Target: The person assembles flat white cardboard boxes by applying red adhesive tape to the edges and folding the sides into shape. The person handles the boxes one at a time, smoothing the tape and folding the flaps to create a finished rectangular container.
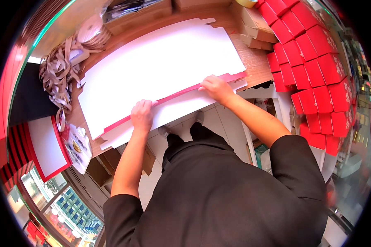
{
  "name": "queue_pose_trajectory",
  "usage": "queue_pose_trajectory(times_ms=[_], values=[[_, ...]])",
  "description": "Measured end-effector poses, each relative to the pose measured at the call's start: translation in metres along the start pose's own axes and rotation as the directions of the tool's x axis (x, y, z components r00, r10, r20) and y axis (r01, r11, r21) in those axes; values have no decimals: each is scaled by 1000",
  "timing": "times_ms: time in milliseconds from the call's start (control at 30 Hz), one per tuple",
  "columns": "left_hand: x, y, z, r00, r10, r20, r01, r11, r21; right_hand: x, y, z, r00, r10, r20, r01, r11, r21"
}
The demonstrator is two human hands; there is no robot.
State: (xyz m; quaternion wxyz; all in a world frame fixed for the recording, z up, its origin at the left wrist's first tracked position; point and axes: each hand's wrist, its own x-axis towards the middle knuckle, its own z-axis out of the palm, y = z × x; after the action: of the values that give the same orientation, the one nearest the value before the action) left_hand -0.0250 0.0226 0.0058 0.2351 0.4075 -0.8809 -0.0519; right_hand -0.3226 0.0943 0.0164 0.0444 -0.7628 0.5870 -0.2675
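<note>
A large white cardboard sheet (165, 61) lies over the wooden table, with notched corners and tabs at its ends. Along its near side a narrow red strip (177, 95) is turned up, and more white board shows beyond it toward me. My left hand (142, 115) is closed on this edge left of the middle, fingers curled over it. Farther right, my right hand (216, 89) grips the same edge, its fingertips pressed on the red strip. Both thumbs are partly hidden.
Stacked red boxes (311, 68) line the right side, beside brown cardboard boxes (255, 24). Tangled beige ribbon (59, 66) hangs at the left, near a ribbon roll (90, 31). A red-rimmed white panel (47, 144) and a printed plastic bag (78, 146) sit at the table's left edge.
</note>
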Motion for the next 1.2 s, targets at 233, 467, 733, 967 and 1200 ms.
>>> queue_pose_trajectory(times_ms=[233,467,733,967,1200], values=[[12,38,6,998,-53,15,53,999,-9,0,18,-1,998,59,18,-59,998,-6],[27,45,19,1000,8,4,-8,1000,-13,-16,62,-35,997,73,-1,-73,996,-58],[28,44,19,1000,-17,9,16,999,27,-13,67,-36,990,124,63,-113,981,-158],[18,35,5,997,-63,41,65,996,-60,-6,73,-30,987,111,112,-98,989,-114],[-82,-97,-83,969,-247,2,247,968,52,-16,69,-37,983,108,148,-95,991,-93]])
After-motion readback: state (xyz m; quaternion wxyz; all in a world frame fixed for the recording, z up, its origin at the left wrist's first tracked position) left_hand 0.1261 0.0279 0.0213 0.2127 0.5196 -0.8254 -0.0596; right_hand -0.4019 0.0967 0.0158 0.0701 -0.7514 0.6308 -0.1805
